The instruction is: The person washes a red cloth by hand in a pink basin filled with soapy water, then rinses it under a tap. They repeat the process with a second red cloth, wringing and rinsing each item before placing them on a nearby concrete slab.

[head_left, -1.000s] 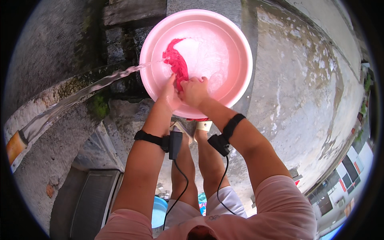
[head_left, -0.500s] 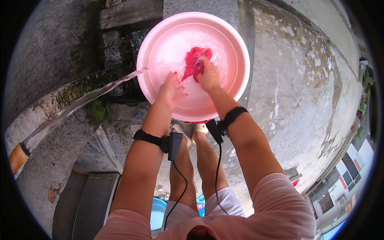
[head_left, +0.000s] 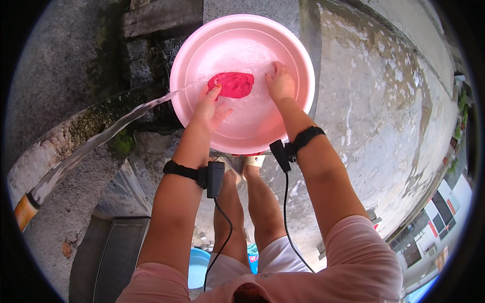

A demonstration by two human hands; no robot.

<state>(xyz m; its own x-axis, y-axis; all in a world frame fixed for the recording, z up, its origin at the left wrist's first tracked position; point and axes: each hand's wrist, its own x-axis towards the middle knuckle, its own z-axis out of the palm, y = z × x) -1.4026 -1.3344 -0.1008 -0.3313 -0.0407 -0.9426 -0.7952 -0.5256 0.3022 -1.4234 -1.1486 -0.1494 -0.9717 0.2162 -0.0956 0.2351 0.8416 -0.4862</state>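
A round pink basin (head_left: 298, 108) holds shallow water, and a bunched red cloth (head_left: 232, 84) lies in it left of centre. My left hand (head_left: 208, 111) is at the basin's near left side with its fingers spread. Its fingertips just reach the cloth's near edge. My right hand (head_left: 279, 82) is dipped into the water to the right of the cloth, a short gap away from it, and holds nothing. Both wrists carry black straps with small black devices and cables.
A stream of water (head_left: 101, 139) arcs from an orange hose end (head_left: 22, 214) at the lower left into the basin's left rim. Mossy stone ledges (head_left: 96, 121) stand to the left and wet concrete ground (head_left: 384, 116) lies to the right. A metal grate (head_left: 118, 257) is at my feet.
The red cloth was held up at my right hand; now it lies bunched in the water. My right hand has let go and moved right, and my left hand has shifted towards the cloth.
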